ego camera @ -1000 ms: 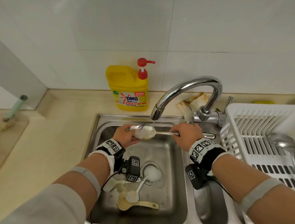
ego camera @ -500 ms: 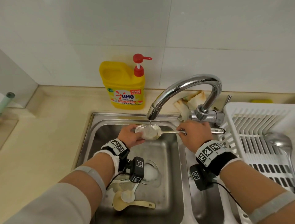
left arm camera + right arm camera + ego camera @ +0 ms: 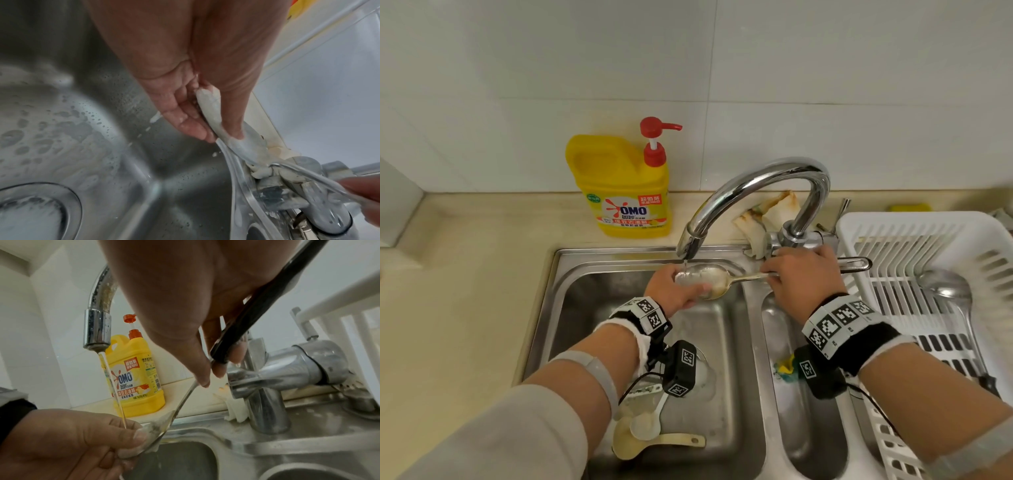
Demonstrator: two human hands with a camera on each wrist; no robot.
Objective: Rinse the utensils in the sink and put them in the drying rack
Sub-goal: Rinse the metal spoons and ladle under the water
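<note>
The right hand (image 3: 803, 277) reaches across the sink (image 3: 571, 274), fingers curled round the ladle (image 3: 705, 279) handle; the left hand (image 3: 671, 291) cups the ladle's soapy bowl, thumb on its rim, under the faucet (image 3: 739, 195) stream.

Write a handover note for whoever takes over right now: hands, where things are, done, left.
Left hand: cradles the bowl of the metal ladle, thumb on its soapy rim, under the running faucet.
Right hand: grips the ladle's black handle over the divider between the basins.
Done: one metal ladle already lies in the white drying rack.
Left: finish rinsing this ladle, foam still shows on its bowl, then rack it. A white spoon and a beige rice paddle still lie in the left basin of the sink; another item under the left wrist is mostly hidden.
</note>
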